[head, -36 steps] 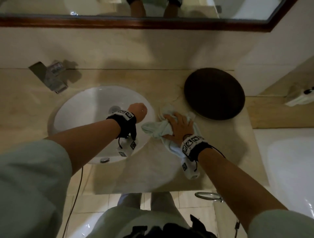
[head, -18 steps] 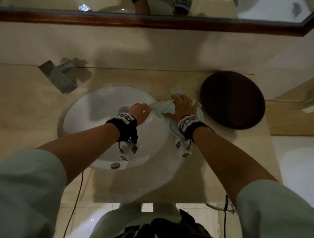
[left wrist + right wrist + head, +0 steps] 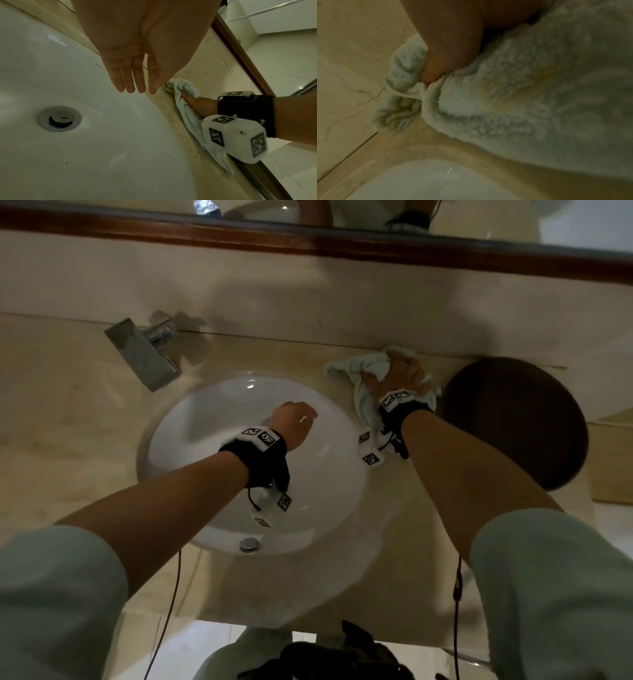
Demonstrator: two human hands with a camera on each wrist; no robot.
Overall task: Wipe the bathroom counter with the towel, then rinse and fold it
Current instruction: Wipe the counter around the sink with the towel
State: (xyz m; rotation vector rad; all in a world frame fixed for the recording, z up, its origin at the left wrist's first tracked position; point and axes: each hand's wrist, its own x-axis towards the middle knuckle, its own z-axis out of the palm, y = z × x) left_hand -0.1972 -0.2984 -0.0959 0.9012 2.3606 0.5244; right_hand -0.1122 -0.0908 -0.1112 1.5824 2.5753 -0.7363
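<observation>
Right hand (image 3: 399,378) gripped bunched towel (image 3: 356,368), fingers curled into cloth, pressing it on desk (image 3: 85,412) at back edge, between sink (image 3: 329,474) and dark round tray (image 3: 513,422). Left hand (image 3: 133,75) hovered over sink bowl, fingers straight and close together, holding nothing. Towel tail trailed along sink rim toward front edge. Risk, as judgement: wiping on toward right could push towel against tray and shift it; loose tail could slip into bowl.

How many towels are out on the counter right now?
1. The towel lies bunched on the counter behind the sink, gripped by the right hand. Others may be outside the view.
</observation>
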